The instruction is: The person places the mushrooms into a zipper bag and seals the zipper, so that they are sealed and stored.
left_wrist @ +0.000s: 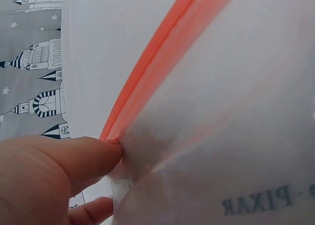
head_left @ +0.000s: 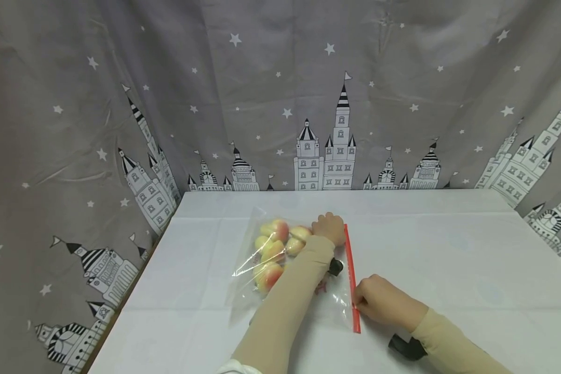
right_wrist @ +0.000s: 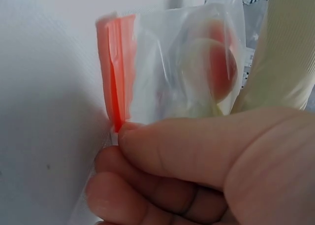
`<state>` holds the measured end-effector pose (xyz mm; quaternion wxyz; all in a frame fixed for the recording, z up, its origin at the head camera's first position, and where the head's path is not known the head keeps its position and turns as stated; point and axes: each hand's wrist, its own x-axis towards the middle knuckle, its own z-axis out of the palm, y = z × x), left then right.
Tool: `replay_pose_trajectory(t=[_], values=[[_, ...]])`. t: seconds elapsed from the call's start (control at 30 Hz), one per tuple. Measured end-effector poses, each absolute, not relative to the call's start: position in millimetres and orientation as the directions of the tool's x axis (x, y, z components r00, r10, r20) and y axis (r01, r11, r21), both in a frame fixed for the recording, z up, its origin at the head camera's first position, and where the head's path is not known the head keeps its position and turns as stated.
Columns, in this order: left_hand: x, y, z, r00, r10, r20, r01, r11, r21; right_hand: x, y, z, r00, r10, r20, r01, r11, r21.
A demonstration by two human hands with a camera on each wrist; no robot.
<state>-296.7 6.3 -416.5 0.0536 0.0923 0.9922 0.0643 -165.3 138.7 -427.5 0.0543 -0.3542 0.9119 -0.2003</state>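
Observation:
A clear zip bag [head_left: 248, 291] lies on the white table, its red zip strip [head_left: 349, 254] along the right side. Inside are several yellow fruits [head_left: 273, 252] with a red blush, whose exact kind I cannot tell. My left hand [head_left: 329, 228] reaches across the bag and pinches the strip's far end; in the left wrist view the thumb [left_wrist: 93, 158] presses on that corner. Nearer to me, my right hand [head_left: 388, 301] pinches the strip between thumb [right_wrist: 162, 144] and curled fingers. The left forearm hides part of the bag and its contents.
The white-covered table [head_left: 449, 249] extends on both sides of the bag. Behind it hangs a grey curtain [head_left: 262, 67] with stars and castles. A black wrist device [head_left: 408, 347] sits at the right wrist, another [head_left: 335, 267] by the left.

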Motion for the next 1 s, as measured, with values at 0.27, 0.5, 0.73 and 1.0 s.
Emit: replay_pose_trajectory(t=[0.27,0.5,0.73,1.0], values=[[-297,6,-417,-0.978,0.185,-0.099,0.17,0.975,0.142,-161,139,-426,-0.741,-0.671,0.023,-0.609,0.657,-0.443],[-305,8,-424,-0.977,0.185,-0.104,0.169,0.974,0.15,-158,139,-425,-0.732,-0.681,0.019,-0.612,0.645,-0.457],[-311,9,-428,-0.977,0.183,-0.113,0.163,0.973,0.162,-157,139,-423,-0.727,-0.687,-0.01,-0.602,0.643,-0.474],[-310,9,-427,-0.977,0.18,-0.116,0.162,0.975,0.154,-153,139,-423,-0.722,-0.692,-0.027,-0.589,0.634,-0.501]])
